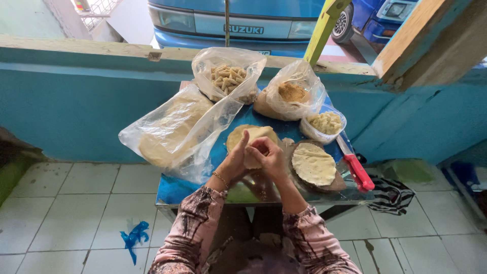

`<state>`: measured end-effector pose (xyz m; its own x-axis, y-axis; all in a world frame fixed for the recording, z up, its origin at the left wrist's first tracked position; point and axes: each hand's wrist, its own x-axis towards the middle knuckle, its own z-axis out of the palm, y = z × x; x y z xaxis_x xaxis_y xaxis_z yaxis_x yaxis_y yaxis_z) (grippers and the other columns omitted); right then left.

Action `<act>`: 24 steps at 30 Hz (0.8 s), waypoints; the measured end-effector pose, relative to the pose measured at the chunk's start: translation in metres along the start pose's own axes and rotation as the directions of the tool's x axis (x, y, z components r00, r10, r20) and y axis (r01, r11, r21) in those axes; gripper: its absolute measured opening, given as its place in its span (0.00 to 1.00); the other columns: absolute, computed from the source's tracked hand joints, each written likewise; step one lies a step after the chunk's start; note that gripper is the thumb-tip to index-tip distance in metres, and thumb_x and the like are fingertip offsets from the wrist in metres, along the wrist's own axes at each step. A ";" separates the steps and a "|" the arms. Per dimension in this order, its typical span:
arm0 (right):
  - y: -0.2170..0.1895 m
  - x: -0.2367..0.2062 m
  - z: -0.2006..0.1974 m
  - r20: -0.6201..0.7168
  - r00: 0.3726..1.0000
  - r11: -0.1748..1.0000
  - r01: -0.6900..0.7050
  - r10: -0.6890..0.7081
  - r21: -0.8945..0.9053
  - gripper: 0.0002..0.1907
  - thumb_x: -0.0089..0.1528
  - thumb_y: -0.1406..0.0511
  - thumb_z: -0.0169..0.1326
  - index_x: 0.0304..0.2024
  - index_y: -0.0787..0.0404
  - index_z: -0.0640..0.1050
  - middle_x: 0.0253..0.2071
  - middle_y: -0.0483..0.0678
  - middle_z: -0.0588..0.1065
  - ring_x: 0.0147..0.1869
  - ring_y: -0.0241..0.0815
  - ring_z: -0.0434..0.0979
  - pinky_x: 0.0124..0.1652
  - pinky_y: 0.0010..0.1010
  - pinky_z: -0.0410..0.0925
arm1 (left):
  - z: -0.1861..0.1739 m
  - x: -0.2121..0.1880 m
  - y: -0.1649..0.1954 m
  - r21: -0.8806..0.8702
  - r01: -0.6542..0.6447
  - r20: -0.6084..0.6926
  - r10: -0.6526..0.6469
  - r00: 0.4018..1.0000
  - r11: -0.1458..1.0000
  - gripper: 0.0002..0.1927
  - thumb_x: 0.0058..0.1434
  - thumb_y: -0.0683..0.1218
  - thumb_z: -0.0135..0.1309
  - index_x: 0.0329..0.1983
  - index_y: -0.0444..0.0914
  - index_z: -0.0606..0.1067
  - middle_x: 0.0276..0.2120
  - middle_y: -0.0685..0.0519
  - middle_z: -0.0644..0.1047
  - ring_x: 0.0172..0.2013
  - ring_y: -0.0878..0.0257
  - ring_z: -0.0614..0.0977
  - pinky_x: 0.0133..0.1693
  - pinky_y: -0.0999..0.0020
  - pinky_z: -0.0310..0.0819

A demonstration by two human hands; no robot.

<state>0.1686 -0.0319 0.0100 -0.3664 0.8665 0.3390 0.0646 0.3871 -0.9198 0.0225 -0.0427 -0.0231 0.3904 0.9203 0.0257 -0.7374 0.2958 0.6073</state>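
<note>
1. The left hand (234,161) and right hand (267,156) meet above the near middle of the table (175,189), both closed around a small piece of pale dough (250,161), fingers curled over it.
2. The dough is mostly hidden between the palms; only a cream-coloured edge shows, soft-looking and thin.
3. Just behind the hands lies a flat round wrapper (253,134); another round (313,163) rests on a dark board to the right.
4. Risk, as I judge it: pinched too hard, the thin dough could tear or stick to the fingers.
5. The hands work near the table's front edge, so a dropped piece could fall to the tiled floor (61,203).
6. The red-handled knife (355,167) overhangs the right edge; an elbow nudge might knock it off.
7. The open bags (177,129) sag close by and could snag.
</note>
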 end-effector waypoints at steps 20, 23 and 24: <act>-0.005 -0.042 -0.033 0.062 0.944 0.833 -0.317 0.325 0.454 0.14 0.64 0.58 0.54 0.49 0.56 0.73 0.35 0.39 0.74 0.36 0.31 0.75 0.34 0.23 0.71 | 0.050 -0.055 -0.026 0.916 -0.122 -0.197 0.693 0.693 0.382 0.07 0.65 0.44 0.55 0.40 0.36 0.80 0.33 0.50 0.80 0.31 0.58 0.82 0.34 0.65 0.75; 0.000 -0.047 -0.028 0.018 0.989 0.948 -0.148 0.149 0.281 0.18 0.63 0.60 0.60 0.52 0.58 0.73 0.34 0.38 0.72 0.35 0.28 0.71 0.32 0.20 0.66 | 0.080 -0.064 -0.036 0.999 -0.046 0.028 0.807 0.589 -0.001 0.06 0.61 0.44 0.59 0.39 0.37 0.81 0.34 0.45 0.80 0.33 0.51 0.83 0.35 0.60 0.76; 0.003 -0.048 -0.027 0.007 0.998 0.973 -0.061 0.061 0.223 0.19 0.63 0.61 0.63 0.53 0.60 0.73 0.33 0.39 0.72 0.35 0.27 0.69 0.32 0.19 0.64 | 0.087 -0.066 -0.037 0.998 -0.021 0.055 0.812 0.581 -0.052 0.07 0.60 0.44 0.60 0.38 0.37 0.81 0.34 0.44 0.79 0.33 0.48 0.82 0.34 0.58 0.75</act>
<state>0.2114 -0.0642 -0.0037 -0.3687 0.8861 0.2810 -0.1222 0.2535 -0.9596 0.0724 -0.1363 0.0218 -0.3419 0.7605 0.5520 0.5806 -0.2909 0.7604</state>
